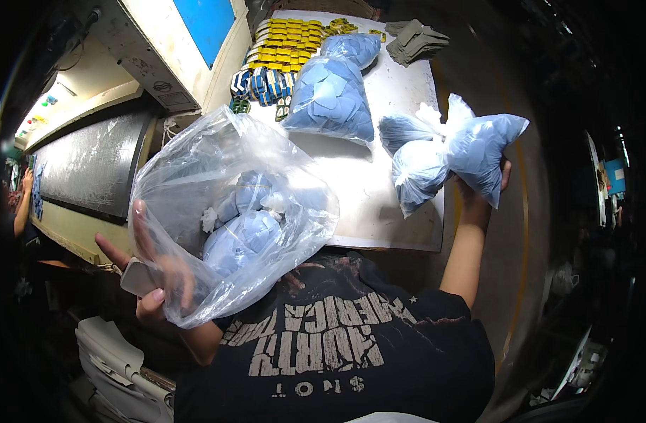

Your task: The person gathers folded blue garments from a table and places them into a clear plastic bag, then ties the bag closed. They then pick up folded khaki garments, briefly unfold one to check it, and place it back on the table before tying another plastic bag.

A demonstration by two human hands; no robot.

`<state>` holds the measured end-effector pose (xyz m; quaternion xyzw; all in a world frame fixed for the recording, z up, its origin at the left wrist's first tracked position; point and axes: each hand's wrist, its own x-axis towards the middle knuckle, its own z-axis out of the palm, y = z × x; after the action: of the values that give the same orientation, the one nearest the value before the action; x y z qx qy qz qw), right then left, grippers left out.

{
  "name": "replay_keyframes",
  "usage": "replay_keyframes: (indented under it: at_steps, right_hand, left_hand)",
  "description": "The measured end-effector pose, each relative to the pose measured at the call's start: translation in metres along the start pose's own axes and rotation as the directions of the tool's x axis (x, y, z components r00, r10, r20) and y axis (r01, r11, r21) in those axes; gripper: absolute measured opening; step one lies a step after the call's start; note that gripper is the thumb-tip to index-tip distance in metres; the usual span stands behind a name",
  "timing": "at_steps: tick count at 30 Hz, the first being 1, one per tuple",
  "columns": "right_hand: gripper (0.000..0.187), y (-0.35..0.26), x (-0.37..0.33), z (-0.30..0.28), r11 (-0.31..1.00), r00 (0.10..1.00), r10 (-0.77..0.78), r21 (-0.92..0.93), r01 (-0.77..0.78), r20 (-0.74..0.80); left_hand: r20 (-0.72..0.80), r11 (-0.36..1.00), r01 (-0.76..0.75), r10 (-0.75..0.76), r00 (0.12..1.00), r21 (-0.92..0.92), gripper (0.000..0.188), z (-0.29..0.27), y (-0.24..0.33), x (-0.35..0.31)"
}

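My left hand [156,296] holds up a large clear plastic bag [189,162] by its left side, some fingers behind or inside the film and one pointing out. A small pale grey flat piece [141,278] sits between that hand's fingers and thumb. Inside the big bag lie knotted small bags of light-blue pieces [242,240]. On the right, my right hand [476,201] grips a cluster of tied small bags [478,144] with similar blue pieces, raised over the table's right edge. The cluster hides most of its fingers.
Beyond, on the white table [347,180], stand a filled clear bag of blue pieces [330,99], rows of yellow pieces [287,42], blue-and-white pieces [266,84] and grey-green flat pieces [414,42]. A machine [161,63] rises at left. Another person's hand [28,181] shows far left.
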<state>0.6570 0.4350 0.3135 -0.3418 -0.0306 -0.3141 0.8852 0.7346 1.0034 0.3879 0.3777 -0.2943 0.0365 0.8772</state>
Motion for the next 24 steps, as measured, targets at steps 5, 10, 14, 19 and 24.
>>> replay_keyframes:
  at_steps: [5, 10, 14, 19, 24]
  right_hand:
    - [0.074, 0.017, -0.005, 0.062, 0.95, 0.961, 0.086, 0.268, -0.158, 0.262]
    - [0.065, 0.065, -0.026, 0.14, 0.994, 0.89, -0.039, -0.07, 0.079, 0.454]
    - [0.068, 0.083, -0.033, 0.169, 0.405, 0.724, -0.278, -0.607, 0.684, 0.631]
    - [0.075, 0.09, -0.033, 0.175, 0.911, 0.908, -0.094, -0.332, 0.244, 0.408]
    - [0.085, 0.098, -0.035, 0.173, 0.589, 0.731, -0.25, -0.5, 0.635, 0.635]
  left_hand:
    - [0.379, 0.999, 0.045, -0.03, 0.925, -0.03, 0.098, 0.005, -0.034, 0.022]
    - [0.32, 0.482, -0.223, -0.128, 0.939, 0.847, 0.132, 0.066, -0.083, 0.014]
    - [0.361, 0.132, -0.385, 0.175, 0.916, 0.913, 0.108, 0.08, -0.107, 0.018]
    - [-0.077, 0.811, 0.183, -0.169, 0.983, 0.555, 0.061, 0.052, -0.079, 0.015]
    - [-0.154, 0.789, 0.377, -0.347, 0.925, 0.485, 0.054, 0.05, -0.057, 0.009]
